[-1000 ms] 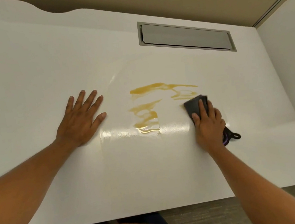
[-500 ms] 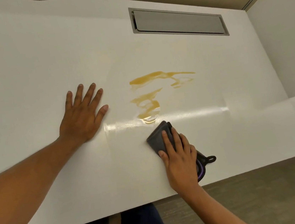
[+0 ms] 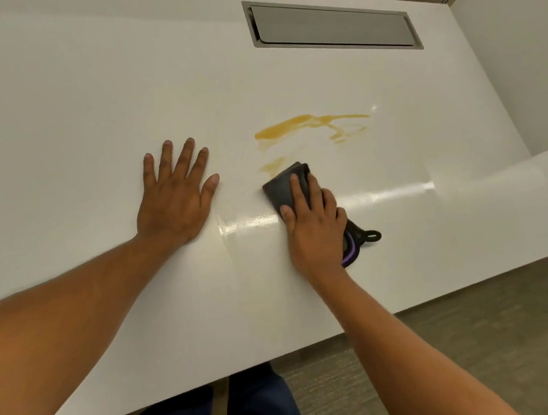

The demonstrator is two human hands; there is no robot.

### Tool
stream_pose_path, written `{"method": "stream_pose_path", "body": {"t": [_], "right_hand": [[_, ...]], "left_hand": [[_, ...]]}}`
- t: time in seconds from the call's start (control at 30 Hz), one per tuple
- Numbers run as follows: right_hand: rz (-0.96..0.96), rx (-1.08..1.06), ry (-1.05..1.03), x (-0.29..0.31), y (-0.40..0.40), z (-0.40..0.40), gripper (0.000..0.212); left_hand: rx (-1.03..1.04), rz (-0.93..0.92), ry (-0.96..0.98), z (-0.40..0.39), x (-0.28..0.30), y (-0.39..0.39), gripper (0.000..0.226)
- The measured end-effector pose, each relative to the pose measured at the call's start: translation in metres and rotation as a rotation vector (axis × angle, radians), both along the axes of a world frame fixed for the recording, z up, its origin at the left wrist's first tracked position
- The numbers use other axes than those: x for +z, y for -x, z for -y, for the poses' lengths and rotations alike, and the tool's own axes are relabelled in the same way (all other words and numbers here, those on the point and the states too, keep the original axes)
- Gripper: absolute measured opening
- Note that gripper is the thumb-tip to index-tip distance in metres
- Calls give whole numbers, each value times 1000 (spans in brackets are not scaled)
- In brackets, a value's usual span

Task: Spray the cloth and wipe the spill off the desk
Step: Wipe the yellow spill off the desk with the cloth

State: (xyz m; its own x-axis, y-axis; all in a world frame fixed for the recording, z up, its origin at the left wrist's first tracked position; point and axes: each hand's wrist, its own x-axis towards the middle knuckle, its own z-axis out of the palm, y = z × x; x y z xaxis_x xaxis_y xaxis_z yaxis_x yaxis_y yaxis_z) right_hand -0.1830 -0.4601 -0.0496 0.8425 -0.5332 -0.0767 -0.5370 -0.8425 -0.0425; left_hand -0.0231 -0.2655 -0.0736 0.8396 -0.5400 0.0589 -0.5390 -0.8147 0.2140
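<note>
A folded dark grey cloth with a purple edge and a hanging loop lies on the white desk. My right hand presses flat on top of it, fingers spread over the fabric. The cloth's front corner covers the lower part of the yellow-brown spill; a small smear shows just beyond the corner, and a longer streak lies farther back. My left hand rests flat on the desk left of the cloth, fingers apart, holding nothing. No spray bottle is in view.
A grey recessed cable tray lid sits at the back of the desk. A white side panel stands at the right. The desk's front edge runs close to my legs, with carpet floor beyond it. Wet glossy streaks shine near the cloth.
My right hand has slid the cloth from the spill's right end toward me, then forward and left onto the lower smears, which are now mostly gone. My left hand stayed planted.
</note>
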Motion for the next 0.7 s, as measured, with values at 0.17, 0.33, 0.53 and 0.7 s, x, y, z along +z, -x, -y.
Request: {"method": "stream_pose_path", "body": {"t": [0.17,0.33,0.53,0.7], "right_hand": [[-14,59,-27,-5,70,-47,59],[-8,91,-4,-3,11,-23,59],[24,-43,5,-5,-104,18,59],[39,31,-7,-7,-70,-4,59]], "left_hand": [[-5,4,-39,0,4,3,68],[1,-2,-54,2,4,1,70],[6,21,-61,2,6,2,66],[5,6,-56,2,9,2,66]]}}
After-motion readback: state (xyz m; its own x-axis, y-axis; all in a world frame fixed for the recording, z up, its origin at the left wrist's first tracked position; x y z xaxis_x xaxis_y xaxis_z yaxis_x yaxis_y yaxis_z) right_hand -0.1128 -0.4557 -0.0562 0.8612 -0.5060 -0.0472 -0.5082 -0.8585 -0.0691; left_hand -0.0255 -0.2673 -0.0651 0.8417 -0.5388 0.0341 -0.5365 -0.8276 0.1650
